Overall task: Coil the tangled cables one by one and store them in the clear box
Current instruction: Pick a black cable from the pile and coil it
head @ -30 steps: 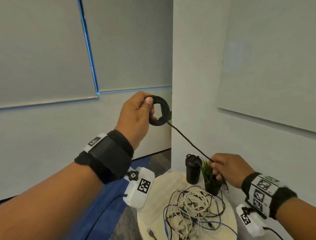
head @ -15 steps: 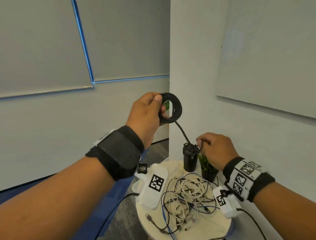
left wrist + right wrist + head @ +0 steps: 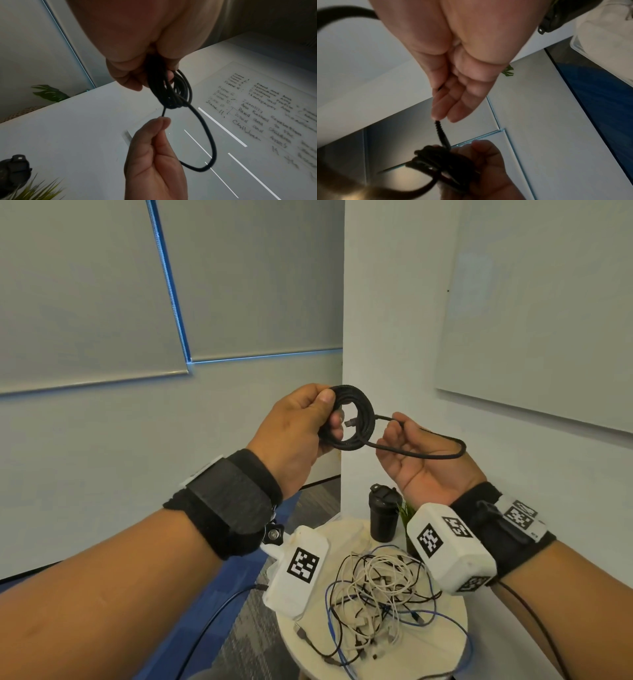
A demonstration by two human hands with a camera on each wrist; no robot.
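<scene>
Coiling is nearly done on the black cable [image 3: 352, 419]: left of that coil, the left hand [image 3: 298, 429] grips its stacked loops, thumb on top. Right of the coil, the right hand [image 3: 421, 460], palm up, pinches the plug end, one slack loop trailing. Next, I judge, that tail gets tucked through. Below the coil lies the cable tangle [image 3: 380, 587]; no clear box shows. Whiteboard writing [image 3: 257, 102] reads "Scene 1", "David and Ana".

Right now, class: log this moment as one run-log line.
step: coiling black cable | left hand: grips coil | right hand: feeds plug end to coil | tangle: on table | box: unseen
</scene>
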